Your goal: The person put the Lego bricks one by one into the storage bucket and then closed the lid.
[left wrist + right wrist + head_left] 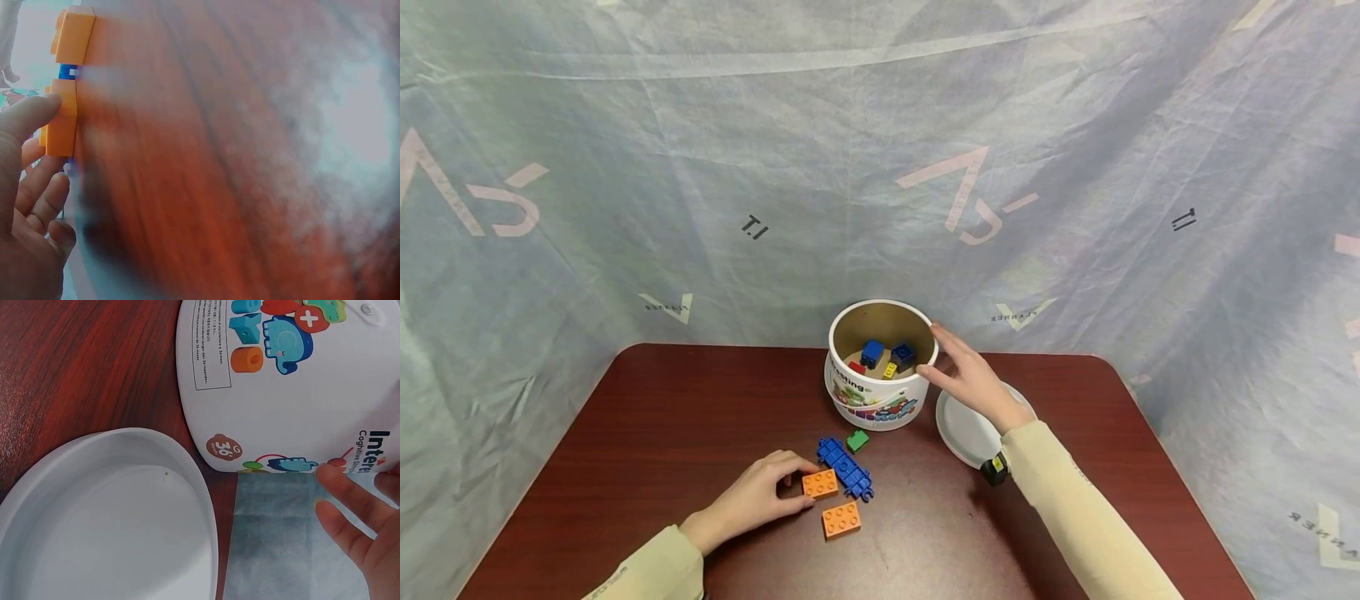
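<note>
My left hand point(756, 493) is low over the table and pinches an orange building block point(820, 483) between thumb and fingers; the left wrist view shows the thumb point(39, 115) against its side. A second orange block point(841, 521) lies just in front of it. Beside them are a long blue block base point(846, 468) and a small green block point(857, 441). With fairly straight fingers, my right hand point(973, 379) touches the right side of the white bucket point(880, 412) near its rim. Blue, red and yellow blocks point(872, 353) lie inside the bucket.
A round white lid point(958, 429) lies on the dark red table point(722, 400), to the right of the bucket and partly under my right forearm. Behind the table's back edge hangs a grey printed cloth point(850, 167), which also runs along both sides.
</note>
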Demonstrator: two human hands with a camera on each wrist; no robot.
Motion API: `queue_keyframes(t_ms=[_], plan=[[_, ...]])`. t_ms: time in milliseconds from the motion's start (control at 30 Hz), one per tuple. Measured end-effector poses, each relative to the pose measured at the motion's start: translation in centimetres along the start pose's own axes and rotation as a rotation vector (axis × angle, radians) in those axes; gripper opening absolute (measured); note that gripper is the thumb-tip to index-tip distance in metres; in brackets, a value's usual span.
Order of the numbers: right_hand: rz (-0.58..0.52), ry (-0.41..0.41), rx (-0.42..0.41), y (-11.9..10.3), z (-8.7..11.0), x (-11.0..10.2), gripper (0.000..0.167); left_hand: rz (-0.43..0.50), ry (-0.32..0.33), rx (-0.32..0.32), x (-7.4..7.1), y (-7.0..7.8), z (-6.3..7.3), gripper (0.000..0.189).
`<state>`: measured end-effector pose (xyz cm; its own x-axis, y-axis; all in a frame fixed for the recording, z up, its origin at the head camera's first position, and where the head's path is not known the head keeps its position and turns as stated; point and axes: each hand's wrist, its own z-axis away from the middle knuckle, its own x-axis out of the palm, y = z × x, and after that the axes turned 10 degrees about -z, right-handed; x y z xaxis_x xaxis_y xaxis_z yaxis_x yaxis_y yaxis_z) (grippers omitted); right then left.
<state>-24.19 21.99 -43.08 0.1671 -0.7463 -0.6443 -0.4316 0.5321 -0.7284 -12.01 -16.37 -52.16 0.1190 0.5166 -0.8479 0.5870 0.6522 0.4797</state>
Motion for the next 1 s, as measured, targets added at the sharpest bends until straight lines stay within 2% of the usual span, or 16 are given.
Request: queue_keyframes(t_ms=[167, 433, 700, 900, 1000], plan=[[0.012, 0.005, -0.006, 0.0, 0.0, 0.0, 0.084, -0.049, 0.022, -0.010, 0.0, -0.2, 0.1, 0.029], [0.004, 0.003, -0.010, -0.1, 0.0, 0.0, 0.084, -0.031, 0.038, -0.012, -0.8, -0.1, -0.2, 0.029], [-0.006, -0.003, 0.005, -0.1, 0.1, 0.0, 0.084, 0.000, 0.040, -0.019, -2.3, 0.3, -1.1, 0.032], [-0.008, -0.004, -0.002, -0.1, 0.1, -0.1, 0.084, 0.004, 0.075, 0.017, -3.4, 0.8, -2.0, 0.032], [-0.007, -0.005, 0.001, -0.1, 0.1, -0.1, 0.084, -0.004, 0.088, 0.015, -4.1, 1.1, -2.6, 0.033]])
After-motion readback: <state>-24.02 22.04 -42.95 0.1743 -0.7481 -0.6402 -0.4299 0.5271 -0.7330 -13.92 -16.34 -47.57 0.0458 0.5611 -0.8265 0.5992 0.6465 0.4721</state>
